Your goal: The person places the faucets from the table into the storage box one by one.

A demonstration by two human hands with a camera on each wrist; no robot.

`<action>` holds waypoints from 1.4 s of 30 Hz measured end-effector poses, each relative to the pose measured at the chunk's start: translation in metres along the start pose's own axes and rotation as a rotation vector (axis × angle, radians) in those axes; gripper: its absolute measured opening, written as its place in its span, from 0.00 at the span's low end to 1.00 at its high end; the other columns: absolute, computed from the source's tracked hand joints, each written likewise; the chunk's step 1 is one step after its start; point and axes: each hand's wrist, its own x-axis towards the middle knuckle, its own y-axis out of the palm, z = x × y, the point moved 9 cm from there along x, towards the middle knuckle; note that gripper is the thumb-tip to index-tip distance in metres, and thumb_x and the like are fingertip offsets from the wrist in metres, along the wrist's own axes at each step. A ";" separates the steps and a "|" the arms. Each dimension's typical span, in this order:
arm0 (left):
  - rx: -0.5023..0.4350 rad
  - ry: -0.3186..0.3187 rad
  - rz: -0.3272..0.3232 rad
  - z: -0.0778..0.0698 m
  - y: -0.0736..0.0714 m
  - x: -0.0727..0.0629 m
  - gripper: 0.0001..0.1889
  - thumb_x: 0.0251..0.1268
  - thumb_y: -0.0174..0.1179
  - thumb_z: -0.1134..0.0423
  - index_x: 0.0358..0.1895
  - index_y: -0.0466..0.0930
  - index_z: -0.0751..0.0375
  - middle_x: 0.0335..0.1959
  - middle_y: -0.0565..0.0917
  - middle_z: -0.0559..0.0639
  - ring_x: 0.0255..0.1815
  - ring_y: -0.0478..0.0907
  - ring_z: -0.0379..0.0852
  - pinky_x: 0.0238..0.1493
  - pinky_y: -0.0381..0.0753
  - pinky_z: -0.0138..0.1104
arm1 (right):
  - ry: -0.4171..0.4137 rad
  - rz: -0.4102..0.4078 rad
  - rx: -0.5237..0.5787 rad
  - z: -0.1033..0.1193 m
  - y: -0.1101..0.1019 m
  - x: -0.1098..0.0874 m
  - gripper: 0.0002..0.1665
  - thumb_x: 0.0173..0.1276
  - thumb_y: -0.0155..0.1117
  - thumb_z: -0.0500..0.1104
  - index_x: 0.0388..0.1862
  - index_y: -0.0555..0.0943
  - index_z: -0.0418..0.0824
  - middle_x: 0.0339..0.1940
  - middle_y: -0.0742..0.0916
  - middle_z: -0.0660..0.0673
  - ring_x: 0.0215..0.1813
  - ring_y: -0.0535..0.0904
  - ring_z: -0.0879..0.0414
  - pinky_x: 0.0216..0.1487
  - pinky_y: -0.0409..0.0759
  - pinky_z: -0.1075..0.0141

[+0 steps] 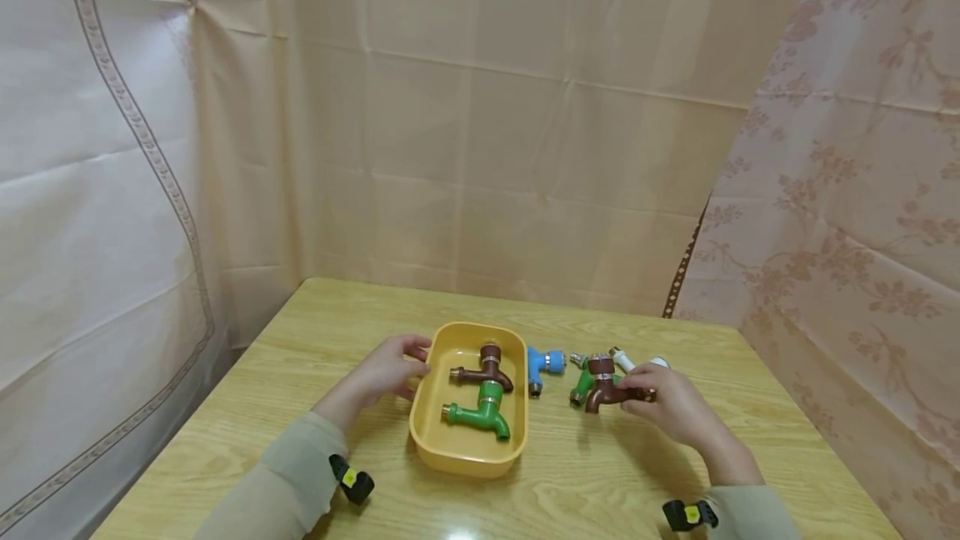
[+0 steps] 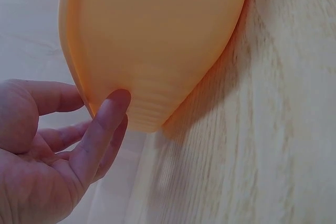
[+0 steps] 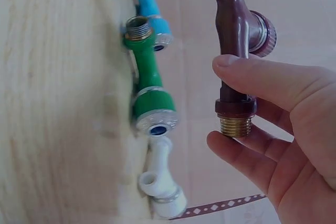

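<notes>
A brown faucet (image 1: 606, 386) with a brass threaded end is pinched between the thumb and fingers of my right hand (image 1: 663, 402), held above the table. In the right wrist view the thumb lies across the faucet's dark body (image 3: 232, 30). My left hand (image 1: 386, 373) is at the left side of a yellow plastic tub (image 1: 468, 461), its fingers touching the outer wall near the rim. Inside the tub lie another brown faucet (image 1: 480, 376) and a green faucet (image 1: 480, 417).
Right of the tub a blue faucet (image 1: 538, 363) lies on the wooden table (image 1: 360, 482). Behind the held faucet are a green faucet (image 3: 148, 72) and a white faucet (image 3: 164, 179). Curtains (image 1: 480, 148) hang around the table's back and sides.
</notes>
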 end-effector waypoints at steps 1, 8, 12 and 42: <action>0.000 0.000 -0.001 0.000 0.000 0.000 0.27 0.68 0.60 0.73 0.70 0.70 0.68 0.55 0.76 0.64 0.44 0.82 0.54 0.32 0.89 0.44 | 0.006 -0.008 -0.007 0.001 -0.002 0.000 0.13 0.61 0.77 0.36 0.46 0.90 0.42 0.46 0.87 0.46 0.44 0.82 0.52 0.37 0.82 0.63; 0.005 0.000 -0.006 0.000 0.000 0.000 0.26 0.68 0.60 0.73 0.69 0.70 0.68 0.55 0.77 0.64 0.45 0.82 0.54 0.31 0.89 0.44 | 0.029 -0.035 -0.018 0.007 -0.012 -0.002 0.15 0.61 0.78 0.39 0.48 0.89 0.42 0.47 0.86 0.46 0.45 0.83 0.51 0.38 0.84 0.61; -0.001 0.001 -0.008 0.001 0.000 0.002 0.26 0.67 0.61 0.73 0.69 0.71 0.68 0.55 0.77 0.64 0.45 0.82 0.54 0.31 0.89 0.44 | 0.032 -0.042 -0.015 0.006 -0.013 -0.002 0.15 0.62 0.77 0.38 0.48 0.89 0.42 0.47 0.86 0.47 0.45 0.83 0.51 0.37 0.83 0.64; -0.009 -0.015 -0.003 -0.004 0.000 -0.002 0.27 0.67 0.60 0.73 0.69 0.70 0.69 0.56 0.76 0.64 0.46 0.81 0.54 0.32 0.89 0.44 | 0.007 -0.010 -0.008 0.021 0.000 0.016 0.13 0.63 0.76 0.38 0.47 0.89 0.42 0.50 0.87 0.41 0.50 0.83 0.43 0.45 0.85 0.51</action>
